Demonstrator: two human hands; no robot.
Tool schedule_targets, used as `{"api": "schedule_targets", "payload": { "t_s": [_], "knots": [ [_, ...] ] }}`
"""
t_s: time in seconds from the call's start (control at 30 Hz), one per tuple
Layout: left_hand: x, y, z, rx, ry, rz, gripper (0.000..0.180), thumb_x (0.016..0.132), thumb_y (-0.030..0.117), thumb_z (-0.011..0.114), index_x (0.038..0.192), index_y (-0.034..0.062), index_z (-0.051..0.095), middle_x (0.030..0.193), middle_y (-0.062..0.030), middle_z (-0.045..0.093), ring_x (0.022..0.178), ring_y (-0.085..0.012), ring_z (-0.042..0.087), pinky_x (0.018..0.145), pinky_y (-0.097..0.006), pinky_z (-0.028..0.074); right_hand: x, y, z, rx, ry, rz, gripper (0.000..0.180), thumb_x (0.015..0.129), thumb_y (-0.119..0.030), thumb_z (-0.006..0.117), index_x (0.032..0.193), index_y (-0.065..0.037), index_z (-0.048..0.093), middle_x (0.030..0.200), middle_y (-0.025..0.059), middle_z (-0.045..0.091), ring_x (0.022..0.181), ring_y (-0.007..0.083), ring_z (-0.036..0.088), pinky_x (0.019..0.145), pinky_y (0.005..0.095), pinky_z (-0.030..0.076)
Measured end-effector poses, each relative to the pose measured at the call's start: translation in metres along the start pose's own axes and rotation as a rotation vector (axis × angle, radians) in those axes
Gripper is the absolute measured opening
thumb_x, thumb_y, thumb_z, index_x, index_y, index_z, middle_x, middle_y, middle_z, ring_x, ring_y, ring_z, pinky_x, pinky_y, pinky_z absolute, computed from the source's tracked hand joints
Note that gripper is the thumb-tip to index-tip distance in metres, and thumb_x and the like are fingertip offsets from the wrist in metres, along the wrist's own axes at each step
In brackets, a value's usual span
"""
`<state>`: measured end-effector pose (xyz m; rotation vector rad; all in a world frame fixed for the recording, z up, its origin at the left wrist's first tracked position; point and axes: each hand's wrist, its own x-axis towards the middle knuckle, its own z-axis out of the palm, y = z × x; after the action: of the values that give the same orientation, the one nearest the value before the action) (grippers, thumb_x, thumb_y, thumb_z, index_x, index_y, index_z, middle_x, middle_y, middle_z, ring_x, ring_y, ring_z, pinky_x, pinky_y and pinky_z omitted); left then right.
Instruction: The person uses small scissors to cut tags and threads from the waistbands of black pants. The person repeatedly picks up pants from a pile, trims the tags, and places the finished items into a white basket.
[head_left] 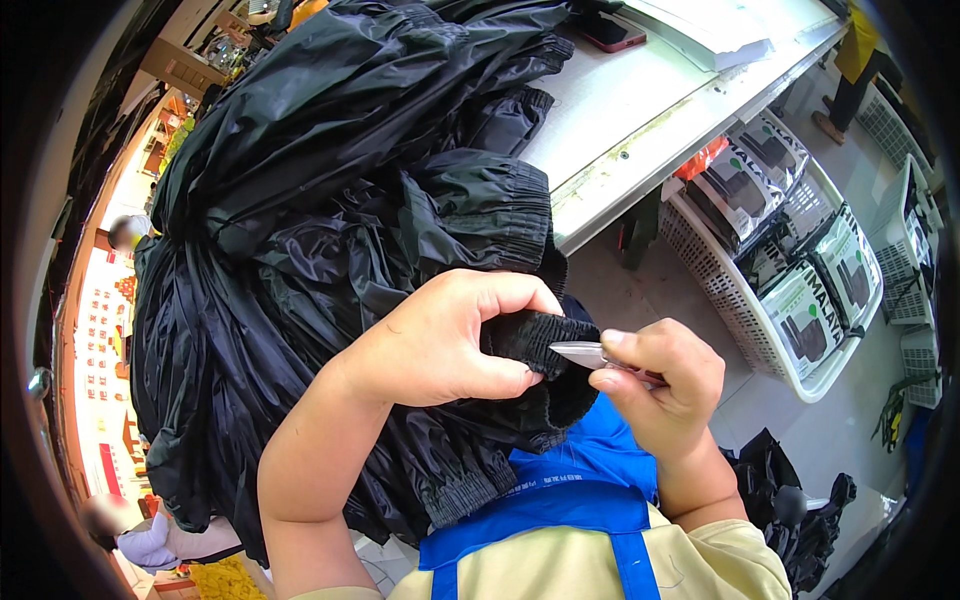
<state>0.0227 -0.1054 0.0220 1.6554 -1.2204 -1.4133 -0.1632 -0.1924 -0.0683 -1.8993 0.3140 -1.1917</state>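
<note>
Pinched between the thumb and fingers of my left hand (430,340) is a black ribbed cuff (530,340), its edge folded over toward the right. My right hand (668,375) is closed around small metal thread snips (582,353), whose pointed tip lies against the cuff's ribbing. Whether the blades are parted I cannot make out. Behind and left of my hands, a large heap of shiny black garments (300,150) spreads out, with several gathered elastic ends (500,205) facing right. Part of the cuff is hidden beneath my left fingers.
A white table (600,120) reaches to the upper right, bearing a phone (612,32) and a white stack (700,30). Right of it, a white plastic basket (725,310) holds packaged black goods. More baskets (900,230) and black bags (795,500) lie farther right; other people are around.
</note>
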Motion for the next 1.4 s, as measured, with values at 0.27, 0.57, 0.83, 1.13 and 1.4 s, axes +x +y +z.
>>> {"api": "schedule_targets", "payload": {
  "t_s": [0.27,0.57,0.83,1.13,1.4],
  "knots": [
    [0.0,-0.001,0.003,0.271,0.04,0.137,0.029,0.064,0.0,0.07,0.092,-0.0001,0.062,0.086,-0.0018,0.06,0.08,-0.0077,0.056,0.072,-0.023,0.045,0.0,-0.003,-0.001,0.049,0.012,0.128,0.031,0.063,-0.006,0.081,0.09,-0.002,0.067,0.066,0.0062,0.06,0.052,0.0145,0.055,0.047,0.0239,0.042],
    [-0.001,0.002,0.0,0.086,0.034,0.041,0.034,0.065,-0.002,0.07,0.096,0.0013,0.058,0.09,-0.0015,0.059,0.086,-0.0078,0.055,0.076,-0.023,0.044,-0.007,0.008,-0.002,0.357,0.052,0.299,0.032,0.064,-0.01,0.082,0.092,-0.001,0.068,0.068,0.0049,0.058,0.054,0.0095,0.051,0.047,0.0209,0.036],
    [-0.001,0.004,0.005,0.087,0.082,0.069,0.045,0.063,-0.004,0.072,0.1,0.0039,0.048,0.091,-0.0021,0.058,0.086,-0.0074,0.056,0.077,-0.022,0.045,0.007,-0.005,-0.012,-0.069,-0.106,-0.044,0.035,0.06,-0.015,0.082,0.09,-0.006,0.068,0.064,0.0025,0.058,0.052,0.0157,0.054,0.047,0.026,0.039],
    [-0.004,0.003,0.005,0.33,0.081,0.171,0.044,0.061,0.006,0.082,0.093,0.003,0.052,0.09,-0.0034,0.06,0.086,-0.0097,0.057,0.077,-0.024,0.045,0.009,-0.009,-0.014,0.413,-0.041,0.467,0.047,0.064,-0.013,0.083,0.104,-0.005,0.061,0.083,0.0008,0.059,0.069,0.0076,0.058,0.068,0.0226,0.05],
    [-0.01,0.013,0.003,0.637,0.165,0.371,0.039,0.056,0.01,0.082,0.084,0.0065,0.055,0.083,-0.0036,0.057,0.08,-0.0212,0.056,0.075,-0.03,0.044,-0.012,0.019,0.015,0.408,0.033,0.112,0.02,0.066,0.004,0.07,0.077,-0.004,0.055,0.074,0.0063,0.056,0.061,0.0121,0.052,0.052,0.0239,0.041]
  ]
}}
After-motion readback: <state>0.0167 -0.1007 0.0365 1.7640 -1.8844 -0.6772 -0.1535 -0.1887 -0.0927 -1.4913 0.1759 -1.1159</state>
